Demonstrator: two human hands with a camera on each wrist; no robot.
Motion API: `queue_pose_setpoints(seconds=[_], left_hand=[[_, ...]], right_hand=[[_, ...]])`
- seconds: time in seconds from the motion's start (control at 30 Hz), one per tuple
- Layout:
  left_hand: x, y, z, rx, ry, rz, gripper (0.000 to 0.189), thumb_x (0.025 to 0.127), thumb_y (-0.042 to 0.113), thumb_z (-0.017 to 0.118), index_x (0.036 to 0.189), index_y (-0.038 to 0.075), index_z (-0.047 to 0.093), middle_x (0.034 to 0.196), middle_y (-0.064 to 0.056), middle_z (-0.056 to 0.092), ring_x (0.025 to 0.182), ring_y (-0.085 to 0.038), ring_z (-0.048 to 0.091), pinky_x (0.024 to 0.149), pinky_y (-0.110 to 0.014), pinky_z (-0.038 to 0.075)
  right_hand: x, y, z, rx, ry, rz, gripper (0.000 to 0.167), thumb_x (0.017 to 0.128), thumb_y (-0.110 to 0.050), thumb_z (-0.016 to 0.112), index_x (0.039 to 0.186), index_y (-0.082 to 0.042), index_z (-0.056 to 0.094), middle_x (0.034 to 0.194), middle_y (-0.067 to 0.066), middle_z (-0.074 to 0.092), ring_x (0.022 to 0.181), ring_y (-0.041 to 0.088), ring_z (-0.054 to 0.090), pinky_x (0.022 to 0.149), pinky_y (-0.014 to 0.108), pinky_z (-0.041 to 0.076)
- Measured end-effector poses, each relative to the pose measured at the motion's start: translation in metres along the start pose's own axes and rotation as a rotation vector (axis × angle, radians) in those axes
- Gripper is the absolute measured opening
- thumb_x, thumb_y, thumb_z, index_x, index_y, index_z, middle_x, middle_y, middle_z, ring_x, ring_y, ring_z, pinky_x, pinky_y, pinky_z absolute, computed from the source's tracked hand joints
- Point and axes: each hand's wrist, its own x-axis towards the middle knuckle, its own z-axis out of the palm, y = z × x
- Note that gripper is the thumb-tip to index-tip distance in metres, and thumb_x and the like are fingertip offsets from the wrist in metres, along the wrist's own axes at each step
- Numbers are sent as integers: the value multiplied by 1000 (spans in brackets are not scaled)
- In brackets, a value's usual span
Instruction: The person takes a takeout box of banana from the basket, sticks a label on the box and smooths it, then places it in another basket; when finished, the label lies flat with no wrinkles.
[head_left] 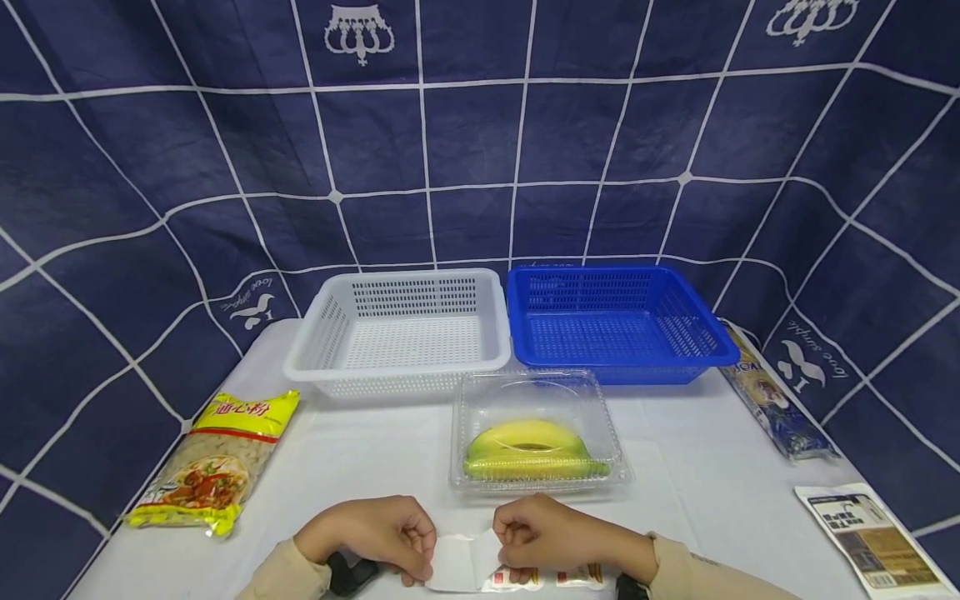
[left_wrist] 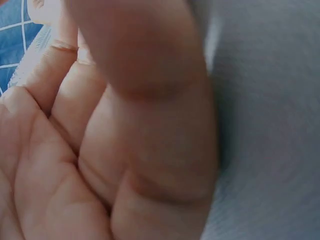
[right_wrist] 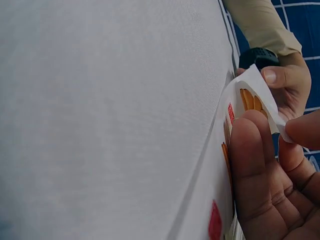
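At the near table edge lies a strip of white-backed printed labels (head_left: 453, 563), with small red and orange pictures on its right part. My left hand (head_left: 382, 535) pinches its left end between thumb and fingers. With thumb and forefinger, my right hand (head_left: 543, 537) pinches a lifted white flap near the strip's middle. The right wrist view shows the bent-up label (right_wrist: 255, 100) with an orange picture, held between both hands. Curled fingers (left_wrist: 150, 125) fill most of the left wrist view. Just beyond the hands sits a closed clear plastic box (head_left: 536, 400) holding bananas (head_left: 528, 450).
A white basket (head_left: 405, 379) and a blue basket (head_left: 622, 374) stand side by side at the back. A yellow food bag (head_left: 217, 462) lies at left. On the right are a dark-and-tan packet (head_left: 776, 400) and a white-and-brown pouch (head_left: 873, 537).
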Motion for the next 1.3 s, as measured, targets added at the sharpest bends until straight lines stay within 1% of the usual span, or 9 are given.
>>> queue_pose_setpoints(seconds=[0.2,0.33,0.5,0.7,0.77,0.9,1.13,1.2,1.3], left_hand=[[-1,0,-1,13,9,-17,16,90,0,76,84,-12,68,68,13,66,59,4,53,55,-11,39],[-1,1,-1,19,7,-19,16,90,0,76,85,-13,68,68,13,66,58,4,51,54,-11,38],[-2,3,-1,37,20,-27,14,89,0,77,82,-10,68,66,13,65,57,4,50,53,-11,38],[-3,5,-2,50,28,-37,13,89,0,78,81,-8,69,65,12,65,57,3,51,53,-11,39],[-4,5,-3,55,27,-34,12,88,-1,78,82,-7,70,65,12,65,57,3,52,53,-11,40],[-5,5,-6,59,30,-24,9,85,-4,80,85,-6,72,66,10,65,58,4,51,54,-11,40],[-10,8,-16,69,77,-10,16,84,-4,83,90,-2,69,73,7,64,61,0,52,58,-13,42],[-10,7,-19,81,99,13,18,84,-3,82,94,-1,68,77,7,65,65,-1,55,60,-14,43],[-10,5,-24,102,139,51,23,84,-2,80,103,-1,66,84,5,67,71,-3,60,65,-15,47]], right_hand=[[-10,1,-4,8,20,9,15,101,4,66,90,-2,57,77,13,74,70,0,70,64,23,62],[-16,1,-6,12,48,23,14,101,5,65,92,-3,58,75,8,72,70,3,71,62,23,62],[-22,0,-10,25,59,34,11,102,6,62,96,-2,58,77,4,72,71,4,72,61,21,60],[-25,0,-15,83,13,29,9,106,5,56,104,-4,55,87,14,77,73,4,71,65,23,62],[-25,-1,-16,80,-12,20,7,107,4,54,106,-3,56,89,19,77,71,3,69,63,23,62],[-25,-2,-16,37,-41,-20,4,107,3,57,105,2,59,85,21,73,69,-1,65,60,21,59],[-24,-6,-16,-17,2,-89,6,99,8,64,100,4,68,81,26,71,68,-4,60,59,15,51],[-23,-8,-17,-35,18,-108,10,95,12,65,100,3,69,78,23,70,68,-5,59,61,13,50],[-23,-9,-20,-89,41,-169,20,88,17,64,99,1,70,73,12,66,69,-7,54,61,12,48]])
